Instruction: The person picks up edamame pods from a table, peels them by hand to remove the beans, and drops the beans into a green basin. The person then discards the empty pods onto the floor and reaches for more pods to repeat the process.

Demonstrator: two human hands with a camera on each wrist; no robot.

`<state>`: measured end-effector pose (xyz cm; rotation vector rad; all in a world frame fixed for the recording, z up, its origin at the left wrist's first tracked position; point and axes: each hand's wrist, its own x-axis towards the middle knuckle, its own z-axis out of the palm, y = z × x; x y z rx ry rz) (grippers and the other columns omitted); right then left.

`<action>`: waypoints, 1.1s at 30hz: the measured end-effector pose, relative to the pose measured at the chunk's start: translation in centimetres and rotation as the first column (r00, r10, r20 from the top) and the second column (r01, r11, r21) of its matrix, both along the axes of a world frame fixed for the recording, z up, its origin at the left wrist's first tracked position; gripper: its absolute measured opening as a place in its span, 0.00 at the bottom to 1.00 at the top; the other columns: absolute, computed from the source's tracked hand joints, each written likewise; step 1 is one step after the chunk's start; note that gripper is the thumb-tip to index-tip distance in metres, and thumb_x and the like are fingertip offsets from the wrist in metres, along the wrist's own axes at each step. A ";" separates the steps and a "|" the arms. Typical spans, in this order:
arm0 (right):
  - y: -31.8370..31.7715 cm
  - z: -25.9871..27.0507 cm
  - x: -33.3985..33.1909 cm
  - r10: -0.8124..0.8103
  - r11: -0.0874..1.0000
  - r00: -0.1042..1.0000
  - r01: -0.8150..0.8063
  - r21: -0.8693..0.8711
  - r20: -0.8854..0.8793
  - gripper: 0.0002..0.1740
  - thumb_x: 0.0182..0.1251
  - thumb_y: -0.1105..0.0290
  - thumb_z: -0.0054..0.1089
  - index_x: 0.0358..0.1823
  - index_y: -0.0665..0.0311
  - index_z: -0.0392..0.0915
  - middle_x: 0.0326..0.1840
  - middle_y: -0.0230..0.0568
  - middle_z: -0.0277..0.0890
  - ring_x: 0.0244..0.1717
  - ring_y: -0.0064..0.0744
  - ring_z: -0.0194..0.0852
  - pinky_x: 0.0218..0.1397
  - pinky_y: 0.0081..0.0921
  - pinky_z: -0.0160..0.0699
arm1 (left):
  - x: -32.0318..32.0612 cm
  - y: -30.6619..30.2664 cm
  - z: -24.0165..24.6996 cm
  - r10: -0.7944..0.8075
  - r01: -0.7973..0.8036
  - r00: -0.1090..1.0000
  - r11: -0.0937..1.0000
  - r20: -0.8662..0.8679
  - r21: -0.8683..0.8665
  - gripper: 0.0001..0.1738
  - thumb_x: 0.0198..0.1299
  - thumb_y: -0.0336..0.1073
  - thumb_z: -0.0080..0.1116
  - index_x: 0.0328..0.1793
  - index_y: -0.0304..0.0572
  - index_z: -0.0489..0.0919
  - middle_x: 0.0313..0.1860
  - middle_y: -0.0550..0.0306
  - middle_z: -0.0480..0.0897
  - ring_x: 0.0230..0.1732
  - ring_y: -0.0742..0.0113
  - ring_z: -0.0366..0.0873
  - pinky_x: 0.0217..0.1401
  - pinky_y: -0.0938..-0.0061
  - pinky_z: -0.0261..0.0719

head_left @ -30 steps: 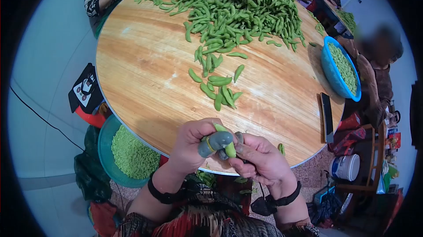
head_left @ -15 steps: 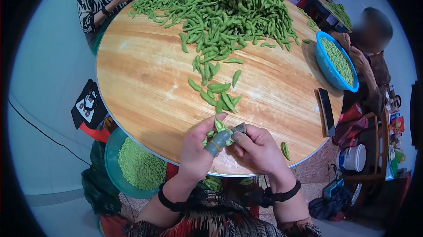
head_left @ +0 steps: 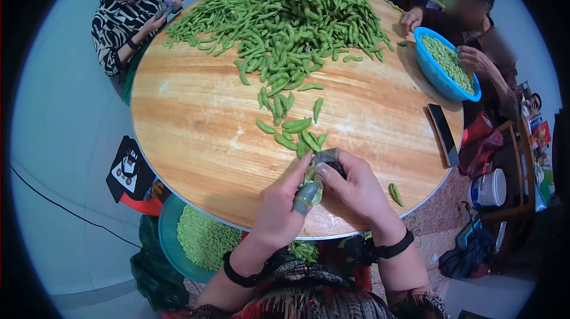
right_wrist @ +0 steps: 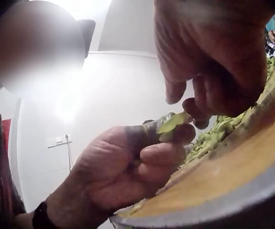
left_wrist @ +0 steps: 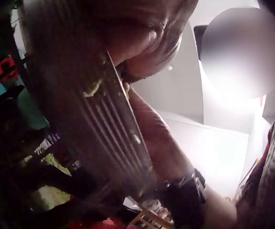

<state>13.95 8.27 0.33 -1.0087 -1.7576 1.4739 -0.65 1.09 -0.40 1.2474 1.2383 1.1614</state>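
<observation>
Pod (right_wrist: 173,122), pale green, is in my fingers, over the near edge of the table (head_left: 196,105), a bit R of ctr. My L hand (head_left: 278,207) is closed on it, gripping one side. My R hand (head_left: 363,193) pinches at it too, thumb bent in, fingertips right up against my L ones. One digit of my L hand wears a smooth grey cover (head_left: 305,198) w/ a yellowish band; a finger of my R has a darker, ribbed cover (head_left: 326,156). Dark band on each wrist.

Just past my fingertips, a few loose pods (head_left: 297,125) lie on the wood, trailing back to the big pile (head_left: 309,16) on the far side. A lone pod (head_left: 396,195) sits by the near R edge; the phone (head_left: 443,135) lies flat farther R. Beyond it, at far R, a blue basin (head_left: 428,71) holds green beans, w/ a person's (head_left: 507,61) hand at its rim. Near L, below tabletop level, a green basin (head_left: 169,224) holds more beans. At far L, a person in a blk-and-white top (head_left: 139,13). White bucket (head_left: 490,188) is on the R, off the table.
</observation>
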 end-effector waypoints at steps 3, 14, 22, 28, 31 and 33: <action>0.1 0.9 -0.3 -0.016 0.987 0.995 0.000 -0.159 -0.101 0.09 0.64 0.68 0.56 0.34 0.68 0.75 0.21 0.23 0.69 0.20 0.15 0.63 0.24 0.16 0.64 | 0.8 0.0 0.3 0.104 -0.056 0.957 0.982 -0.269 0.181 0.32 0.58 0.23 0.46 0.72 0.41 0.58 0.32 0.61 0.75 0.29 0.75 0.70 0.32 0.80 0.71; -0.8 0.6 -1.5 -0.542 0.410 0.668 -0.321 -0.854 -0.511 0.02 0.64 0.74 0.50 0.33 0.61 0.68 0.16 0.26 0.60 0.09 0.12 0.48 0.10 0.11 0.43 | 1.2 -0.1 0.1 0.376 -0.169 0.868 0.837 -0.324 0.520 0.17 0.55 0.21 0.49 0.52 0.39 0.73 0.36 0.52 0.78 0.35 0.66 0.78 0.35 0.73 0.75; 0.7 4.7 3.4 0.108 0.967 0.983 -0.139 -0.214 -0.149 0.09 0.64 0.67 0.54 0.32 0.66 0.75 0.14 0.29 0.67 0.13 0.18 0.61 0.14 0.19 0.56 | -1.4 -0.3 -0.8 0.190 0.009 0.596 0.970 0.780 -0.243 0.09 0.61 0.27 0.44 0.48 0.41 0.67 0.34 0.54 0.71 0.24 0.73 0.66 0.17 0.91 0.58; 2.5 3.1 -0.8 -0.224 0.803 0.787 -0.185 0.566 0.575 0.10 0.58 0.67 0.56 0.30 0.68 0.73 0.19 0.50 0.74 0.25 0.50 0.76 0.27 0.42 0.72 | -2.6 -0.1 0.1 0.160 0.053 0.390 0.979 0.907 -0.195 0.09 0.62 0.32 0.45 0.47 0.39 0.69 0.38 0.54 0.70 0.29 0.72 0.68 0.17 0.91 0.58; 3.4 2.3 -1.2 -0.316 0.755 0.675 -0.247 0.607 0.667 0.10 0.56 0.68 0.56 0.25 0.68 0.70 0.21 0.53 0.74 0.27 0.54 0.76 0.31 0.46 0.73 | -2.0 -0.3 0.4 0.171 -0.032 0.556 0.982 0.814 -0.184 0.10 0.62 0.31 0.48 0.48 0.37 0.73 0.35 0.57 0.72 0.29 0.74 0.67 0.19 0.90 0.59; 3.1 2.8 -0.9 -0.324 0.789 0.755 -0.117 0.604 0.570 0.11 0.56 0.66 0.57 0.27 0.68 0.73 0.21 0.52 0.75 0.25 0.53 0.75 0.29 0.42 0.73 | -1.3 -0.3 0.3 0.170 -0.101 0.711 0.985 0.682 -0.141 0.11 0.61 0.30 0.49 0.49 0.37 0.75 0.34 0.59 0.73 0.30 0.75 0.68 0.20 0.90 0.60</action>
